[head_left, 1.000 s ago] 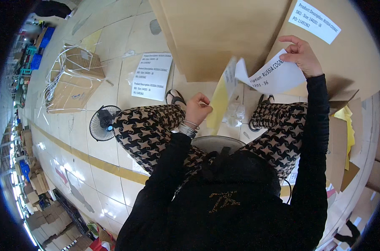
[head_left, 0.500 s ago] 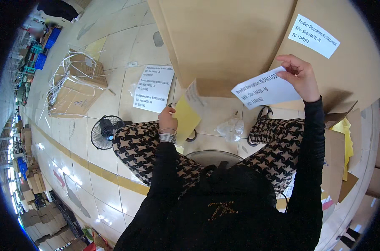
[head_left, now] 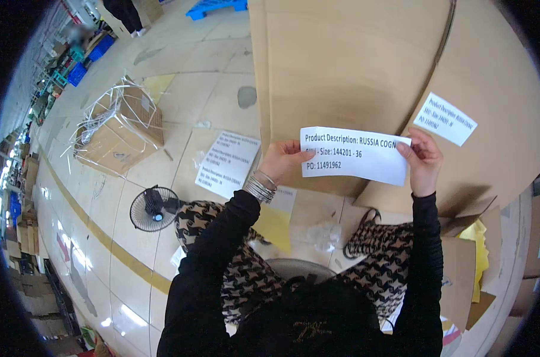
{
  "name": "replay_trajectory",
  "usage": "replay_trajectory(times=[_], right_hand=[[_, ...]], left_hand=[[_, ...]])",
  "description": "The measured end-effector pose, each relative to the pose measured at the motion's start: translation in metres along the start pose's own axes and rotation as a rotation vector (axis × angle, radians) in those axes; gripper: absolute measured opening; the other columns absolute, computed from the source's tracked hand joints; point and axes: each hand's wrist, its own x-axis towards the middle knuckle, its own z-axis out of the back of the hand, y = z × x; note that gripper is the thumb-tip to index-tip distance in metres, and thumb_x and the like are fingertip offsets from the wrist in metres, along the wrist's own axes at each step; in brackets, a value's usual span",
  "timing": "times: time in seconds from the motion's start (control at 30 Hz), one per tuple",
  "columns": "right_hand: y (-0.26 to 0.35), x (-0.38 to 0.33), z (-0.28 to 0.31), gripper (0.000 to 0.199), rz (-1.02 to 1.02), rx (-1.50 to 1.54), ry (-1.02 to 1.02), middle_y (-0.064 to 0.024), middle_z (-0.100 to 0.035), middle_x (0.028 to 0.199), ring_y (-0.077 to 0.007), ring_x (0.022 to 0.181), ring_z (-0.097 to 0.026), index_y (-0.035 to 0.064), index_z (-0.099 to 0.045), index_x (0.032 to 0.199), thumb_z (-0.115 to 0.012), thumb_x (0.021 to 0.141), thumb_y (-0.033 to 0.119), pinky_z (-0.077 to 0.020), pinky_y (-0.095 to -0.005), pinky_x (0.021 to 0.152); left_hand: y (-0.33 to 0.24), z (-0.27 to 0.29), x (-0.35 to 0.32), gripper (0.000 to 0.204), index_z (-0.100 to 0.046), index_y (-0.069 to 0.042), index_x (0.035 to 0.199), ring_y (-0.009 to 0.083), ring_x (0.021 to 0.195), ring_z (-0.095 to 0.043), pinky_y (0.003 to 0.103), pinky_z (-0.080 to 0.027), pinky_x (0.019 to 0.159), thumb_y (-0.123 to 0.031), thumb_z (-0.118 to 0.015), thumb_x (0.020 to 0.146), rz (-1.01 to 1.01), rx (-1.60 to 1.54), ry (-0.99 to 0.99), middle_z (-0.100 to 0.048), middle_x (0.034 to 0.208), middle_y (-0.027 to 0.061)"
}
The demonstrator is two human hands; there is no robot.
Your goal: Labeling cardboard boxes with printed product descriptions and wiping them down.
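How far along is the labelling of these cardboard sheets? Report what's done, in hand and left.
Done: one small label sits stuck on the right cardboard sheet. In hand: the left hand and right hand pinch a white label strip by its ends, not yet stuck down. Left: a sheet of labels lies on the floor.

1. The left hand (head_left: pixel 283 159) covers the left end of the paper label (head_left: pixel 354 154), hiding the start of its lower printed lines.
2. The fingertips of the right hand (head_left: pixel 423 162) lie behind the label's right edge.
3. The big cardboard sheet (head_left: pixel 341 65) runs out of the picture at the top.
4. The far aisle at upper left is blurred; a person (head_left: pixel 124 13) there is cut off by the edge.
5. The floor sheet (head_left: pixel 228 163) has print too small to tell.
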Motion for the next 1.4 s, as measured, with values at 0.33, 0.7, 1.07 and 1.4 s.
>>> replay_trajectory(times=[0.33,0.7,1.07,1.4], right_hand=[[-0.024,0.057,-0.06,0.044,0.056,0.093,-0.237,-0.0009,-0.06,0.076,-0.006,0.071,-0.056,0.0009,-0.053,0.111,-0.07,0.07,0.001,-0.0426,-0.017,0.06],[-0.046,0.123,-0.092,0.054,0.133,-0.202,-0.318,-0.0009,-0.06,0.074,-0.0078,0.068,-0.054,0.0004,-0.046,0.119,-0.069,0.071,0.002,-0.0435,-0.0208,0.066],[-0.065,0.133,-0.095,0.055,0.188,-0.348,-0.367,-0.0013,-0.062,0.071,-0.0141,0.078,-0.051,0.0079,-0.053,0.115,-0.073,0.064,0.006,-0.0441,-0.0278,0.073],[-0.066,0.13,-0.097,0.056,0.145,-0.293,-0.377,-0.0002,-0.063,0.071,-0.0146,0.079,-0.05,0.0091,-0.053,0.115,-0.073,0.063,0.006,-0.0436,-0.029,0.073]], left_hand=[[-0.063,0.055,0.063,0.016,-0.064,0.004,0.082,0.0096,0.069,-0.059,0.022,-0.047,0.065,-0.007,-0.069,0.072,-0.425,0.333,-0.185,-0.064,0.075,0.0077],[-0.09,0.072,0.121,0.062,-0.044,0.0,0.115,0.0152,0.062,-0.061,0.028,-0.049,0.058,-0.005,-0.075,0.061,-0.594,0.363,-0.458,-0.063,0.068,0.0084],[-0.078,0.077,0.139,0.063,-0.045,-0.004,0.114,0.0184,0.067,-0.062,0.031,-0.047,0.064,-0.006,-0.076,0.058,-0.579,0.452,-0.614,-0.064,0.068,0.0077],[-0.072,0.079,0.142,0.063,-0.046,-0.007,0.113,0.0203,0.07,-0.062,0.033,-0.047,0.067,-0.01,-0.076,0.058,-0.582,0.462,-0.623,-0.065,0.069,0.0063]])
